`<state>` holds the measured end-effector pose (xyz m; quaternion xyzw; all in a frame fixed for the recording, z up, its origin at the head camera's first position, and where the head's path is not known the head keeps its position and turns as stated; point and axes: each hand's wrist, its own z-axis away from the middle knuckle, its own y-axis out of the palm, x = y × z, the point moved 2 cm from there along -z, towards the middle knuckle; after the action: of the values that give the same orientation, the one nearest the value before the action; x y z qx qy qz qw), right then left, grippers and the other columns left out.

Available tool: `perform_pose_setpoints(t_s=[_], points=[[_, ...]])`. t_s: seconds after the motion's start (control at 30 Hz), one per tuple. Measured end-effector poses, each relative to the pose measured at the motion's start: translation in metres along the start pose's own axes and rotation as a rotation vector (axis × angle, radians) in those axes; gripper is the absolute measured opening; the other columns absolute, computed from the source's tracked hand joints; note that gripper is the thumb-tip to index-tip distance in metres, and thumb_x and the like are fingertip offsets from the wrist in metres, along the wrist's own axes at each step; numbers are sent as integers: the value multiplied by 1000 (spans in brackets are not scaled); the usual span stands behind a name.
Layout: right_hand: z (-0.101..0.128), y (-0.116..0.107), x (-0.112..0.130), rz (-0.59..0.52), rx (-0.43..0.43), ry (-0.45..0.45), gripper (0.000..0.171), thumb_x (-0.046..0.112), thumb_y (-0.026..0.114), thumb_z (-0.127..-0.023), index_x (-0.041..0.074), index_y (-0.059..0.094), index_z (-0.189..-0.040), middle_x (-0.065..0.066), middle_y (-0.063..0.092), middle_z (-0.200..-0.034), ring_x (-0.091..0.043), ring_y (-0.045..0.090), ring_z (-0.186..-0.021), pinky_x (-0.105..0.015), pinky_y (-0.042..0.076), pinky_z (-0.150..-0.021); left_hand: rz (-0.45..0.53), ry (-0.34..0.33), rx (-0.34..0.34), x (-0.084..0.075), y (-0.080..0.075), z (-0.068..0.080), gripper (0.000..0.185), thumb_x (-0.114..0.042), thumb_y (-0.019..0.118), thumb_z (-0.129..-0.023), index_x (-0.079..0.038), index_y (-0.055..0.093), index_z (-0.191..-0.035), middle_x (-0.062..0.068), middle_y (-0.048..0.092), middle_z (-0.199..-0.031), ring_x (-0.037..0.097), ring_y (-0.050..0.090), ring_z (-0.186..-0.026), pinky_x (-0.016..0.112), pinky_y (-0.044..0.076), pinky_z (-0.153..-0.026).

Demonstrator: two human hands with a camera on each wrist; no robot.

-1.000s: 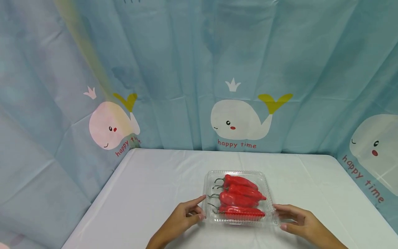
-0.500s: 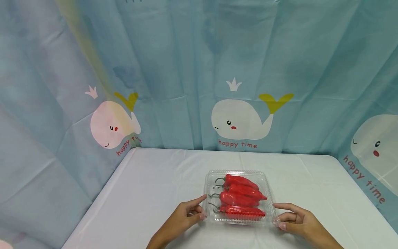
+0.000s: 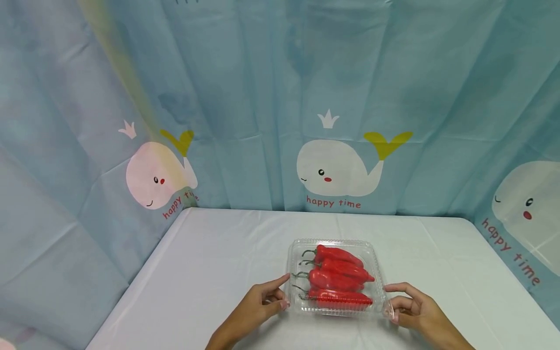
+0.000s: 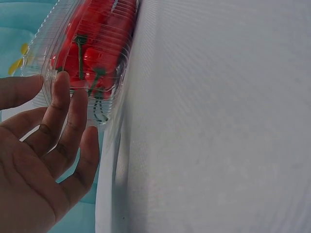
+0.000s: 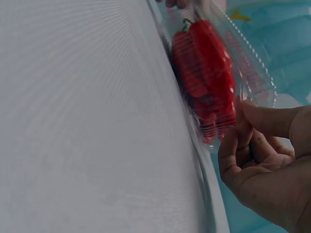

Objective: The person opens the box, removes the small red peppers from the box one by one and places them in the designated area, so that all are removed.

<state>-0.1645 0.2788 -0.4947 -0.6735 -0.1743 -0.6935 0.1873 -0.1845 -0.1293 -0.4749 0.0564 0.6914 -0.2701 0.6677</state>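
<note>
- At the near right corner of the clear box (image 3: 336, 278): right hand (image 3: 417, 313), fingers curled, pinching the box rim.
- At the left side of the box: left hand (image 3: 258, 305), fingers spread and nearly straight, tips touching the box wall.
- Between both hands: box sitting flat on the white table (image 3: 218, 262), near the front edge, lid down.
- Inside the box: four red peppers (image 3: 337, 277) lying side by side, green stems pointing left.
- Behind the table, on the far side: blue curtain (image 3: 262, 97) with white whales and the words "happy time".
</note>
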Motion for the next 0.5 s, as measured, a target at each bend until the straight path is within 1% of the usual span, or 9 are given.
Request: perform_pose_setpoints(t_s=[0.07, 0.17, 0.27, 0.33, 0.43, 0.5], points=[[-1, 1, 0, 6, 3, -20, 48, -2, 58, -104, 32, 61, -137, 4, 75, -100, -9, 68, -90, -25, 58, -84, -2, 2, -4, 0, 0, 0, 60, -17, 69, -101, -4, 51, -157, 2, 72, -99, 9, 65, -86, 22, 55, -78], [-1, 2, 1, 4, 2, -17, 48, -2, 58, -104, 33, 60, -137, 5, 76, -101, -7, 67, -91, -24, 57, -84, -1, 3, -5, 0, 0, 0, 60, -16, 69, -101, -4, 51, -157, 2, 71, -99, 9, 66, -86, 22, 55, -78], [-1, 2, 1, 9, -10, 13, 46, 1, 58, -105, 36, 61, -135, 4, 77, -104, -5, 66, -91, -24, 56, -84, 6, 0, -5, 1, 0, 0, 60, -16, 69, -101, -5, 51, -157, 2, 71, -99, 10, 66, -86, 22, 55, -78], [-1, 2, 1, 16, -28, 54, 44, 3, 59, -105, 38, 61, -133, 3, 78, -105, -5, 66, -92, -23, 56, -85, 9, -4, -6, 0, 0, 1, 60, -16, 69, -101, -5, 51, -157, 2, 71, -99, 10, 65, -87, 22, 55, -78], [-1, 1, 1, 25, -52, 96, 41, 6, 61, -105, 36, 60, -133, -1, 78, -107, -7, 66, -93, -24, 56, -86, 11, -10, -6, 0, 0, 1, 60, -17, 69, -101, -7, 52, -157, 2, 71, -99, 11, 65, -87, 22, 55, -78], [-1, 1, 0, 27, -60, 106, 39, 7, 61, -105, 35, 60, -133, -3, 78, -108, -8, 67, -93, -24, 56, -86, 13, -11, -6, 0, 0, 1, 59, -17, 69, -101, -7, 52, -157, 2, 71, -99, 11, 65, -88, 22, 55, -78]])
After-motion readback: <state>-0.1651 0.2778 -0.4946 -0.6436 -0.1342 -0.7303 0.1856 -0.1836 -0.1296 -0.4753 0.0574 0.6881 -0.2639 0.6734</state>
